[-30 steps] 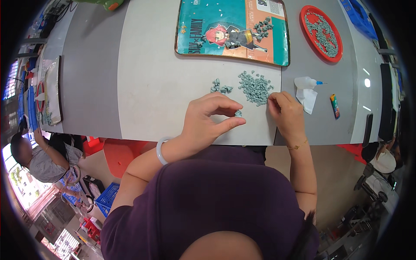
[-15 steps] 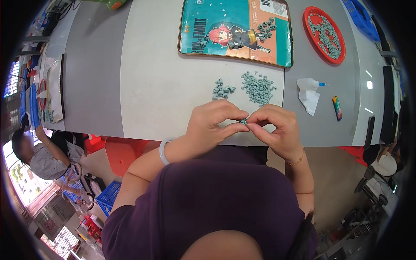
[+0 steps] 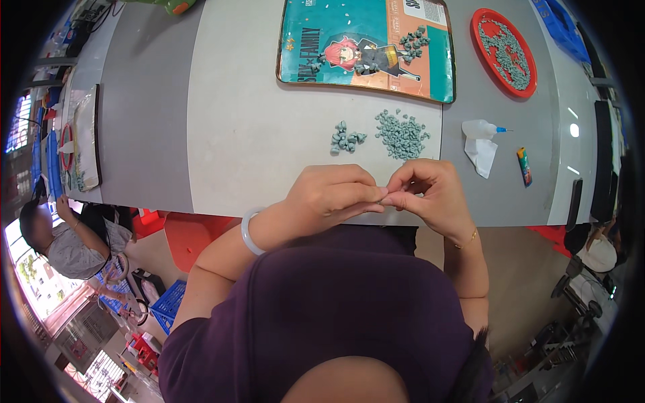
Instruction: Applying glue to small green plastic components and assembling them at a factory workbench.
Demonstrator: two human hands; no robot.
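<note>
My left hand (image 3: 339, 193) and my right hand (image 3: 431, 198) meet fingertip to fingertip above the near edge of the table. Both are closed in a pinch on a small grey-green piece (image 3: 382, 201), almost wholly covered by the fingers. Just beyond my left hand is a small group of larger grey-green pieces (image 3: 346, 138), which look like joined bits. A wider heap of tiny grey-green pieces (image 3: 402, 136) lies past my right hand. Further back, a tray (image 3: 437, 67) with a cartoon figure printed on it carries several clusters of such pieces.
A red round dish (image 3: 476, 40) of tiny pieces stands at the far right. Nearer lie a white needle-tipped bottle (image 3: 478, 128), a white tissue (image 3: 482, 160) and a small green-and-yellow tube-like object (image 3: 524, 166). Another person (image 3: 84, 245) is at the left, near a red stool (image 3: 191, 240).
My left fingers have folded further over the pinched piece, which shows less now. Both hands have shifted slightly toward me. The heaps and the tray look the same.
</note>
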